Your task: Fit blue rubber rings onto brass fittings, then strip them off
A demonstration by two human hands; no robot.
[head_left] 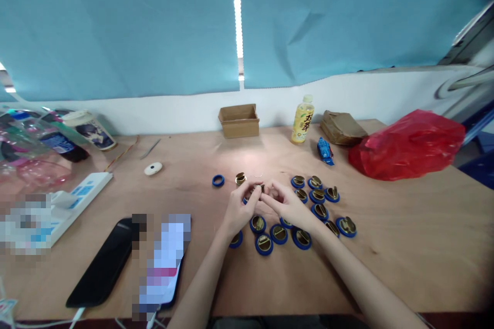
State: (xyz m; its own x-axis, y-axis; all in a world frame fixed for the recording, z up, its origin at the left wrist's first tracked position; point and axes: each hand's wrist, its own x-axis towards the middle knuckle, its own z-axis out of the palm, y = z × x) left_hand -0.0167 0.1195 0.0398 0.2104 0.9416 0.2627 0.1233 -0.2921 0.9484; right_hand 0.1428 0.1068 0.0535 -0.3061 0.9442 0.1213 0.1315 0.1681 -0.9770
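My left hand (242,206) and my right hand (286,204) meet over the middle of the table, fingertips pinched on a small gold-coloured metal piece (262,188), mostly covered by the fingers. Around and below them lie several round blue-rimmed pieces, each with a gold metal disc and a raised flap or bar, such as one blue-rimmed piece (264,243) in front and another (346,226) to the right. Just beyond my left hand are a loose gold piece (240,179) and a bare blue ring (218,181).
Against the wall stand an open cardboard box (240,127) and a yellow drink bottle (302,121). A red plastic bag (409,146) and a blue packet (325,151) lie to the right. On the left are a black phone (104,262), a lit phone (164,262) and a power strip (83,198).
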